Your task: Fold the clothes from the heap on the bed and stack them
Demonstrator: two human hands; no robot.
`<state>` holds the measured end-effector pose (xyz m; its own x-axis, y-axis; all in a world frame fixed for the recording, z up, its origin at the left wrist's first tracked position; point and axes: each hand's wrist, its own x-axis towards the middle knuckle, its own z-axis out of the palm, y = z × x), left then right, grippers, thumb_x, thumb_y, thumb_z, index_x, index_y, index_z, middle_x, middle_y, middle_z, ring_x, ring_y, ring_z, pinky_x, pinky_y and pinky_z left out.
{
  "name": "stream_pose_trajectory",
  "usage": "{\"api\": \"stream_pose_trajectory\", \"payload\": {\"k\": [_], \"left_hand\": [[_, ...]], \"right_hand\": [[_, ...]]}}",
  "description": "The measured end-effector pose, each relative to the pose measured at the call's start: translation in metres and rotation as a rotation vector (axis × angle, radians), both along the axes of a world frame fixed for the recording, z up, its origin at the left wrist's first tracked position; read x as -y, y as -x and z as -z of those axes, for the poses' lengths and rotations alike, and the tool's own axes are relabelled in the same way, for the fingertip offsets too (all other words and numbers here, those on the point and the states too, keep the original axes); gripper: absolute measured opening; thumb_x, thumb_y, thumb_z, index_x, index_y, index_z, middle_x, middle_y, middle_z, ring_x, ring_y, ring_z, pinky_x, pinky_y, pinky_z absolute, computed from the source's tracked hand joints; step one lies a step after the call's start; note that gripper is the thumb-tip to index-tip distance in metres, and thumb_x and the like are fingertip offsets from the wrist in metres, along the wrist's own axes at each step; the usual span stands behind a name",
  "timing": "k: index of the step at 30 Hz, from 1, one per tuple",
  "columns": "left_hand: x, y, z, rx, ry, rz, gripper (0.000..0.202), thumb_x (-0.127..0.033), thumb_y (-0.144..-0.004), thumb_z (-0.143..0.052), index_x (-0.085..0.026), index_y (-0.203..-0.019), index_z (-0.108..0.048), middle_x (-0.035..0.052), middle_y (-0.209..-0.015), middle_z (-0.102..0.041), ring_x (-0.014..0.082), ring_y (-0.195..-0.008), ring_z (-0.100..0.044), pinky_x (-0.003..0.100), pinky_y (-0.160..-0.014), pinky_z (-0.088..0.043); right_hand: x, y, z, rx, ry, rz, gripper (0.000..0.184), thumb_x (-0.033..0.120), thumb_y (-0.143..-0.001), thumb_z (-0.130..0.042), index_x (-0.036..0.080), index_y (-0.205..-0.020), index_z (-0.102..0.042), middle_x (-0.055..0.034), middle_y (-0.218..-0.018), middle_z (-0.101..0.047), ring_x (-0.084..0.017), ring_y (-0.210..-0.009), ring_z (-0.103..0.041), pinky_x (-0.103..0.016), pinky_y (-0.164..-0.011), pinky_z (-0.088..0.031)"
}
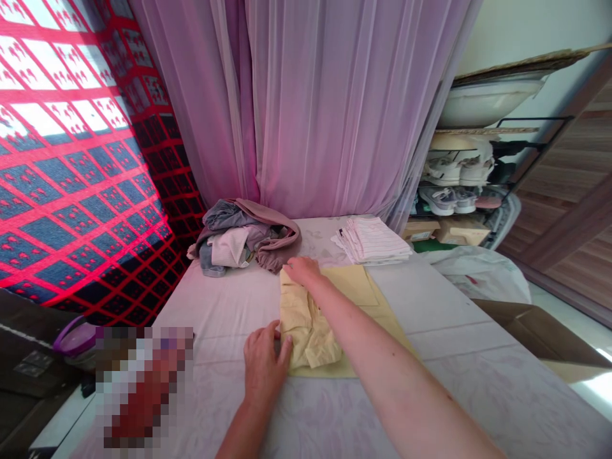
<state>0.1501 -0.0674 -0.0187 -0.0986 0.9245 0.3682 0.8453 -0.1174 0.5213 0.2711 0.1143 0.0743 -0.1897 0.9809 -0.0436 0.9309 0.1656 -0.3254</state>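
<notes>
A pale yellow shirt (354, 285) lies partly folded on the bed, with a sleeve-like, wrinkled part turned inward over its left side. My right hand (303, 271) reaches across it to the far left corner, its fingers bent down around the cloth edge there. The right forearm covers part of the shirt's middle. At the near left edge, my left hand (266, 357) rests on the sheet with thumb and forefinger apart, the thumb touching the cloth.
Behind lies a heap of crumpled clothes (229, 239), with a stack of folded striped cloth (375, 239) to its right. Purple curtains (329, 108) hang at the back. On the right stand a shoe rack (530, 150) and a cardboard box (526, 331). A blurred patch covers the left edge.
</notes>
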Motion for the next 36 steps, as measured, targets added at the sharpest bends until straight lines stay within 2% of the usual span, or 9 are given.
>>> {"api": "stream_pose_trajectory", "payload": {"k": [4, 8, 13, 17, 20, 26, 30, 33, 36], "left_hand": [[0.002, -0.001, 0.000, 0.003, -0.029, 0.006, 0.037, -0.044, -0.084, -0.055, -0.021, -0.112, -0.062, 0.0047, -0.085, -0.069, 0.0233, -0.090, -0.061, 0.043, -0.087, -0.042], [0.004, -0.005, -0.004, 0.015, -0.015, 0.015, 0.033, -0.038, -0.085, -0.055, -0.021, -0.113, -0.061, 0.0047, -0.089, -0.068, 0.0231, -0.091, -0.058, 0.044, -0.090, -0.038], [0.006, -0.009, -0.007, 0.035, 0.027, 0.013, 0.038, -0.018, -0.080, -0.053, -0.023, -0.117, -0.058, 0.0037, -0.093, -0.067, 0.0229, -0.095, -0.055, 0.045, -0.094, -0.034], [0.006, -0.010, -0.011, 0.046, 0.068, 0.037, 0.039, -0.014, -0.078, -0.052, -0.025, -0.115, -0.060, 0.0030, -0.093, -0.067, 0.0227, -0.094, -0.054, 0.046, -0.095, -0.032], [0.006, -0.011, -0.014, 0.057, 0.088, 0.050, 0.037, -0.013, -0.077, -0.053, -0.026, -0.110, -0.063, 0.0028, -0.091, -0.067, 0.0227, -0.093, -0.054, 0.047, -0.097, -0.031], [0.006, -0.010, -0.013, 0.112, 0.104, 0.091, 0.036, -0.013, -0.072, -0.053, -0.027, -0.102, -0.066, 0.0015, -0.085, -0.068, 0.0211, -0.088, -0.058, 0.045, -0.093, -0.035], [0.008, -0.008, -0.016, 0.146, 0.099, 0.054, 0.034, -0.014, -0.068, -0.053, -0.026, -0.096, -0.067, -0.0006, -0.078, -0.067, 0.0196, -0.081, -0.059, 0.043, -0.089, -0.038], [0.009, -0.007, -0.017, 0.129, 0.128, 0.023, 0.033, -0.013, -0.066, -0.052, -0.026, -0.092, -0.067, -0.0001, -0.078, -0.066, 0.0206, -0.082, -0.059, 0.044, -0.089, -0.038], [0.009, -0.006, -0.016, 0.096, 0.125, 0.023, 0.031, -0.012, -0.065, -0.052, -0.025, -0.089, -0.067, 0.0036, -0.092, -0.066, 0.0234, -0.093, -0.058, 0.045, -0.090, -0.039]], "right_hand": [[-0.020, 0.013, 0.013, 0.020, 0.115, 0.023, 0.039, 0.054, -0.083, -0.050, 0.026, -0.091, -0.075, -0.0098, -0.111, -0.070, -0.029, -0.110, -0.059, -0.042, -0.091, -0.042], [-0.032, 0.016, 0.021, 0.022, 0.153, 0.041, 0.022, 0.045, -0.076, -0.060, 0.032, -0.087, -0.075, -0.0033, -0.107, -0.072, -0.026, -0.104, -0.061, -0.036, -0.087, -0.044], [-0.034, 0.017, 0.035, -0.002, 0.047, 0.092, 0.026, 0.036, -0.083, -0.050, 0.034, -0.096, -0.073, 0.0001, -0.108, -0.071, -0.022, -0.105, -0.059, -0.034, -0.087, -0.042], [-0.028, 0.018, 0.053, -0.011, -0.043, 0.117, 0.027, 0.037, -0.086, -0.048, 0.032, -0.098, -0.072, -0.0020, -0.114, -0.068, -0.021, -0.112, -0.054, -0.035, -0.093, -0.037], [-0.029, 0.015, 0.060, -0.026, -0.054, 0.122, 0.026, 0.037, -0.085, -0.050, 0.031, -0.097, -0.071, -0.0021, -0.112, -0.068, -0.020, -0.107, -0.056, -0.033, -0.089, -0.038], [-0.034, 0.008, 0.057, -0.067, -0.049, 0.132, 0.029, 0.040, -0.088, -0.046, 0.029, -0.098, -0.070, -0.0019, -0.103, -0.071, -0.019, -0.096, -0.061, -0.029, -0.079, -0.041], [-0.029, 0.015, 0.057, -0.098, -0.032, 0.079, 0.032, 0.043, -0.089, -0.043, 0.030, -0.100, -0.069, 0.0010, -0.099, -0.072, -0.017, -0.090, -0.062, -0.025, -0.074, -0.042], [-0.023, 0.022, 0.056, -0.088, -0.030, 0.042, 0.026, 0.042, -0.086, -0.049, 0.030, -0.097, -0.070, 0.0002, -0.100, -0.072, -0.018, -0.095, -0.061, -0.027, -0.079, -0.041], [-0.021, 0.021, 0.048, -0.063, -0.038, 0.025, 0.026, 0.041, -0.086, -0.050, 0.029, -0.099, -0.069, -0.0017, -0.104, -0.071, -0.019, -0.100, -0.059, -0.029, -0.085, -0.039]]}}
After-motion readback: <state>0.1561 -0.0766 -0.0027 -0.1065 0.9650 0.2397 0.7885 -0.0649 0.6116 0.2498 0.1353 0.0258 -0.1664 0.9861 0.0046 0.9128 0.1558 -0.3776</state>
